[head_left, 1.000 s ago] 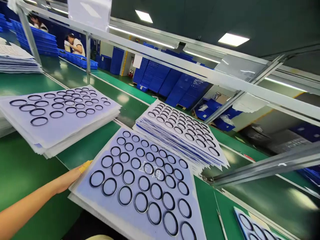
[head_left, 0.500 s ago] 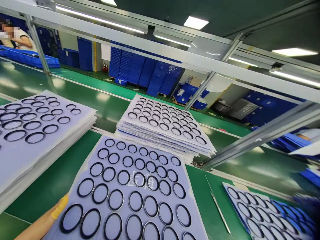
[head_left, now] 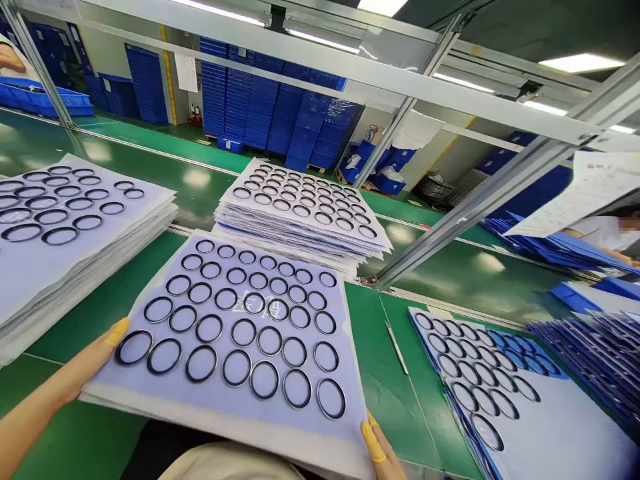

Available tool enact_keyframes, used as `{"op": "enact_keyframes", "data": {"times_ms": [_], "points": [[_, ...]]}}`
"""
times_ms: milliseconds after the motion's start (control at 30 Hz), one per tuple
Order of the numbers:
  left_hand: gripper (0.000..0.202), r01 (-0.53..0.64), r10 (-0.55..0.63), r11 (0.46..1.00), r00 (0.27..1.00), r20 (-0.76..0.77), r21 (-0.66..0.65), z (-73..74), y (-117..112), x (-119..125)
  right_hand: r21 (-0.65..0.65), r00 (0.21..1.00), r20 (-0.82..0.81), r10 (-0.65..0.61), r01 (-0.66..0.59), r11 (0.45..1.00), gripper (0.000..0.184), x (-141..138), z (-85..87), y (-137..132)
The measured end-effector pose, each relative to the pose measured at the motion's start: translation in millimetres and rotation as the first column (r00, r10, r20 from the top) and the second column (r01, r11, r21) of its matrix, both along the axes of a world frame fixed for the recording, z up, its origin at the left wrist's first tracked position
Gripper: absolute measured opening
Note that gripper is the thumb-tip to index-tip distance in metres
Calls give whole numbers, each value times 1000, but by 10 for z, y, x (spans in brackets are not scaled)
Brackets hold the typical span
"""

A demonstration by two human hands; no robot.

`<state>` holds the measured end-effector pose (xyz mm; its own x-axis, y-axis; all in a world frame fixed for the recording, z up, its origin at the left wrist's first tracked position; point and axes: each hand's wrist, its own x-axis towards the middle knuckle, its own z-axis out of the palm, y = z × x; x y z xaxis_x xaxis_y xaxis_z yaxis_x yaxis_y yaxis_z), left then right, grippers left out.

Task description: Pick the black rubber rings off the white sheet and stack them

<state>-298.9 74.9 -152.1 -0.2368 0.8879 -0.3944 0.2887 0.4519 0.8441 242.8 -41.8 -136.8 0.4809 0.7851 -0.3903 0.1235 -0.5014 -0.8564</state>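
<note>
I hold a stack of pale lilac sheets [head_left: 240, 373] covered with several black rings, just above the near edge of the green table [head_left: 400, 400]. My left hand [head_left: 90, 360] grips the stack's left edge, thumb with a yellow finger cot lying on top. My right hand [head_left: 383, 453] grips the near right corner, also with a yellow cot on the thumb. The fingers of both hands are hidden under the sheets.
A tall pile of ringed sheets [head_left: 60, 227] lies at left, another pile [head_left: 300, 207] behind the held stack, more ringed sheets [head_left: 500, 393] at right. Thin metal tweezers [head_left: 396, 347] lie on the table. An aluminium frame bar [head_left: 480, 207] slants overhead. Another person [head_left: 610, 230] sits far right.
The view has swung right and down. The stack has come toward me and my right hand now shows at its near right corner. My left hand keeps its hold on the left edge.
</note>
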Motion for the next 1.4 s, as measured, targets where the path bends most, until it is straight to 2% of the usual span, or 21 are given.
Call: {"op": "enact_keyframes", "data": {"times_ms": [67, 100, 200, 267, 300, 333, 433, 533, 633, 700, 800, 900, 1000, 1067, 1133, 1200, 1300, 1400], "points": [[61, -88, 85, 995, 994, -71, -37, 118, 59, 7, 44, 998, 0, 59, -59, 997, 79, 115, 33, 2], [61, -121, 118, 993, 985, -122, -10, 206, 89, 37, 63, 996, 40, 78, -81, 995, 81, 182, 67, 20], [62, -114, 153, 978, 962, -226, 176, 576, 219, 256, 134, 936, 335, 108, -161, 978, 74, 382, 225, 194], [63, -10, 90, 960, 957, -276, 278, 874, 366, 516, 194, 829, 545, 125, -270, 943, 62, 481, 356, 444], [62, 94, 37, 934, 935, -353, 346, 1021, 460, 679, 218, 776, 617, 132, -330, 918, 57, 512, 422, 611], [61, 238, -25, 878, 889, -457, 414, 1156, 565, 865, 236, 740, 657, 142, -382, 894, 53, 528, 486, 804], [43, 474, -173, 751, 813, -555, 460, 1443, 917, 1532, 234, 644, 743, 180, -502, 832, 37, 481, 655, 1464], [29, 666, -315, 613, 699, -642, 424, 1514, 1261, 2283, 171, 549, 805, 227, -579, 797, 20, 331, 772, 2060], [18, 781, -406, 518, 582, -704, 347, 1428, 1524, 2978, 98, 495, 823, 278, -605, 790, 20, 182, 812, 2433], [23, 812, -434, 506, 531, -727, 291, 1335, 1639, 3345, 61, 495, 813, 308, -598, 799, 21, 126, 794, 2567], [29, 805, -454, 543, 520, -724, 238, 1210, 1736, 3715, 52, 557, 762, 329, -560, 827, 22, 120, 735, 2671], [30, 776, -480, 595, 551, -683, 208, 1146, 1785, 3900, 116, 688, 653, 316, -503, 857, 22, 168, 710, 2692], [30, 736, -504, 636, 624, -598, 232, 1163, 1816, 3968, 243, 847, 445, 292, -428, 870, 18, 205, 748, 2555], [30, 691, -510, 668, 694, -508, 275, 1214, 1807, 3965, 349, 926, 234, 297, -365, 863, 28, 189, 791, 2329], [28, 640, -520, 696, 762, -386, 325, 1282, 1735, 3913, 449, 950, -16, 313, -273, 851, 48, 122, 832, 2010], [25, 596, -548, 712, 802, -238, 371, 1355, 1565, 3799, 508, 919, -239, 314, -157, 847, 52, 7, 865, 1656], [27, 547, -596, 725, 803, -18, 418, 1459, 1117, 3520, 512, 814, -483, 323, -37, 858, 41, -211, 903, 1204], [23, 516, -604, 758, 786, 131, 399, 1536, 556, 3220, 487, 576, -724, 380, 35, 873, 28, -400, 934, 927]]}}
